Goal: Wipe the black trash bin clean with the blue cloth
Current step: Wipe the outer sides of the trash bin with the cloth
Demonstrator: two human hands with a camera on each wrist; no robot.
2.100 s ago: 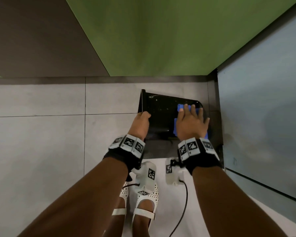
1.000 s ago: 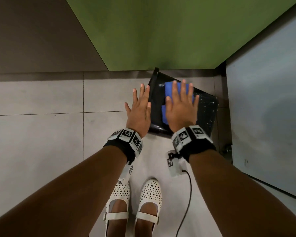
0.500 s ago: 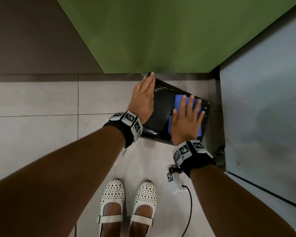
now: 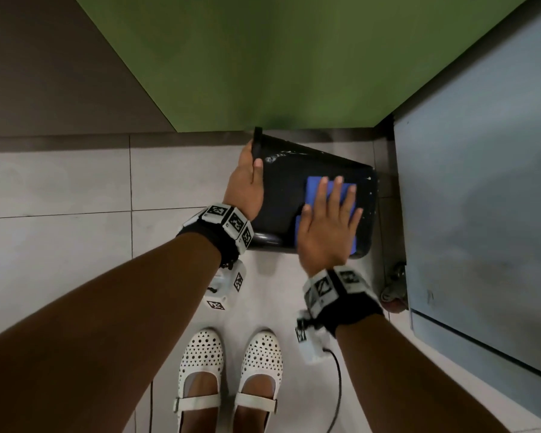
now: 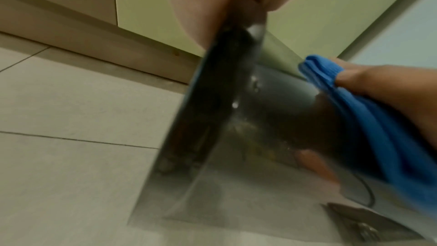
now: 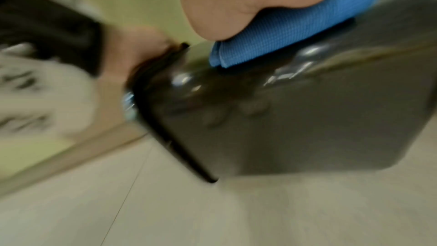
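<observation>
The black trash bin [image 4: 289, 195] lies tipped on its side on the tiled floor by the green wall, rim to the left. My left hand [image 4: 247, 182] grips the rim, thumb over the top edge; the left wrist view shows the rim [image 5: 212, 89] held between thumb and palm. My right hand [image 4: 328, 226] lies flat with straight fingers on the folded blue cloth [image 4: 313, 190], pressing it against the bin's upper side. In the right wrist view the blue cloth [image 6: 290, 40] sits under my palm on the glossy bin [image 6: 295, 119]. White specks dot the bin's surface.
A green wall [image 4: 278, 64] stands right behind the bin. A pale blue panel [image 4: 481, 182] closes off the right side, with a small castor [image 4: 394, 289] at its base. My white shoes [image 4: 228, 370] stand on the grey floor tiles [image 4: 57, 245] below the bin.
My left hand has gone from lying flat on the bin to gripping its rim. The right hand has slid the cloth toward the bin's right end. The bin has turned slightly.
</observation>
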